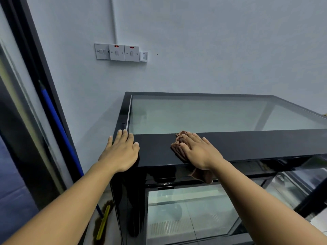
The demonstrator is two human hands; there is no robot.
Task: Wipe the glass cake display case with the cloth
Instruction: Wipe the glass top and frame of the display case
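The glass cake display case has a black frame, a glass top panel and glass front panes. A brown cloth lies bunched on the black front band of the case's top. My right hand presses flat on the cloth with straight fingers, and one end of the cloth hangs over the front edge below my wrist. On the case's front left corner rests my left hand, fingers straight, holding nothing.
A broom with a blue handle and yellow head leans in the gap between the case and a dark door frame on the left. Wall switches sit on the pale wall behind the case.
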